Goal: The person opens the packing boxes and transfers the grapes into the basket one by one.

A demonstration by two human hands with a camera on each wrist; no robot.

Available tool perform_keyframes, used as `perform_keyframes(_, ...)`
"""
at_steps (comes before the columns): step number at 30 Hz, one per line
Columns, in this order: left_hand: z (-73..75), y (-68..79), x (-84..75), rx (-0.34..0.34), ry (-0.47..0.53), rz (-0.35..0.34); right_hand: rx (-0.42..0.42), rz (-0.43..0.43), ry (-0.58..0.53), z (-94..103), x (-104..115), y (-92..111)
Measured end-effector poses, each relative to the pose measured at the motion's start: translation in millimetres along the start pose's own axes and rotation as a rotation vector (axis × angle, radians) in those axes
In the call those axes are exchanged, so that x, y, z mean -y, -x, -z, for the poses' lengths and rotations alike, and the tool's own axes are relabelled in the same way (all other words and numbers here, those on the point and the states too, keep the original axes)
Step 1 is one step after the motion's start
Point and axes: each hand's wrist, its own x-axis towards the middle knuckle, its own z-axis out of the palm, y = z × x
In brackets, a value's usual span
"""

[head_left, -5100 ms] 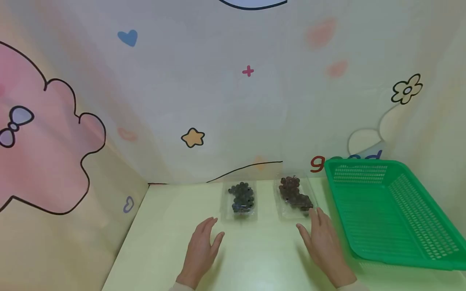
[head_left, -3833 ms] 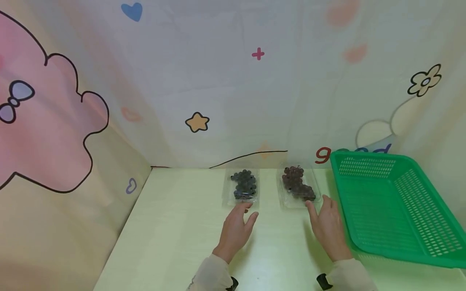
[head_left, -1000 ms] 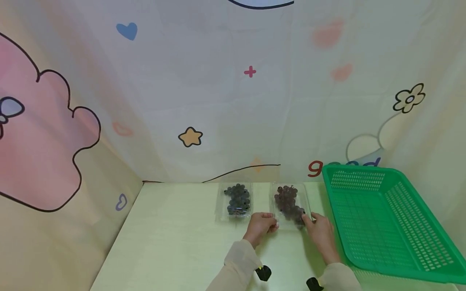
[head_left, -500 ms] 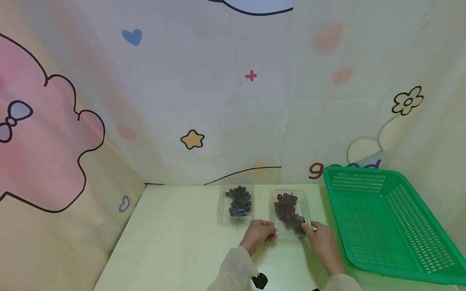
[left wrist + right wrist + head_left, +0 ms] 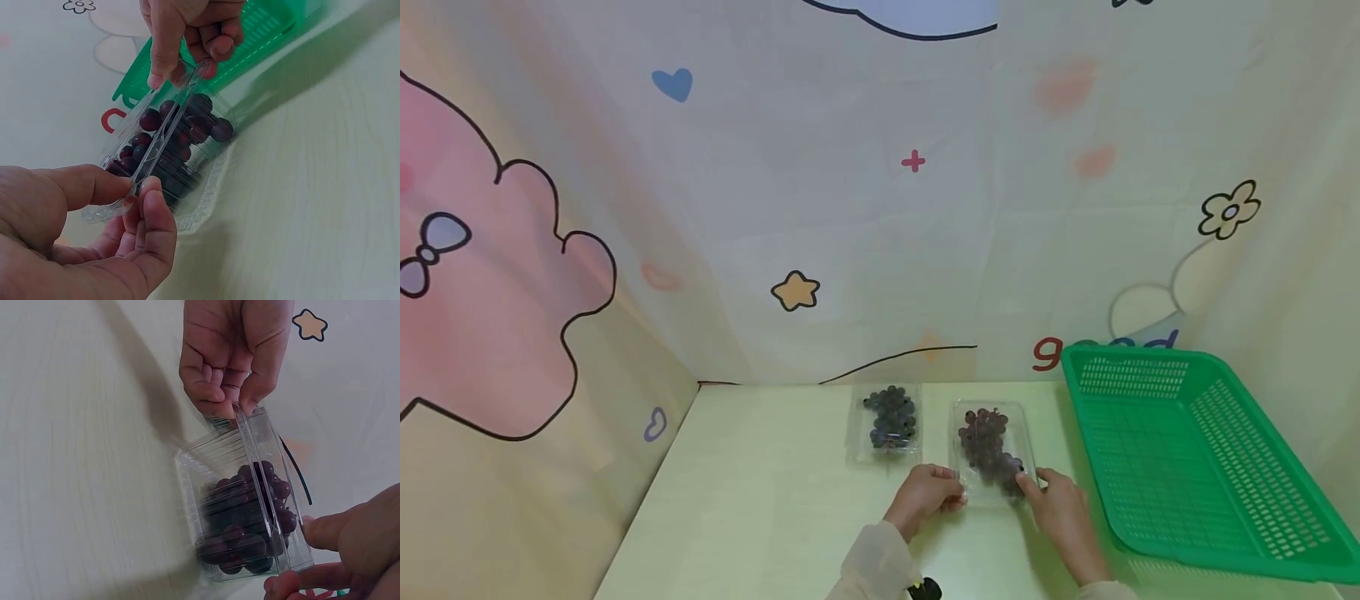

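Note:
A clear plastic clamshell box with a bunch of reddish-purple grapes inside lies on the table in front of me. My left hand pinches the rim at its near left corner; in the left wrist view, thumb and index finger close on the clear edge. At the near right corner my right hand grips the box, its thumb on top of the lid. The lid looks closed in both wrist views. To the left stands a second clear box with darker, blue-black grapes, untouched.
A large green plastic basket with perforated walls stands at the right, close to my right hand. The pale table meets a printed cloth backdrop behind the boxes.
Both hands reached forward from apart and took hold of the red grape box. Over the last second it has slid toward me, nearer than the dark grape box.

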Motion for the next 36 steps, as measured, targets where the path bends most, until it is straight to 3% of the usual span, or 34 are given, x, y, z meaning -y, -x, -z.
perform_keyframes(21, 5.4, 22.8, 9.5, 0.009, -0.008, 0.033, 0.007, 0.010, -0.013, -0.6, 5.0, 26.4)
perform_keyframes(28, 1.6, 28.1, 14.2, 0.028, -0.009, 0.022, 0.003, -0.014, 0.017, 2.3, 0.6, 35.3)
perform_keyframes(36, 10.2, 39.9, 19.0, 0.043, -0.029, 0.008, 0.016, 0.001, 0.070, 0.3, 3.1, 46.3)
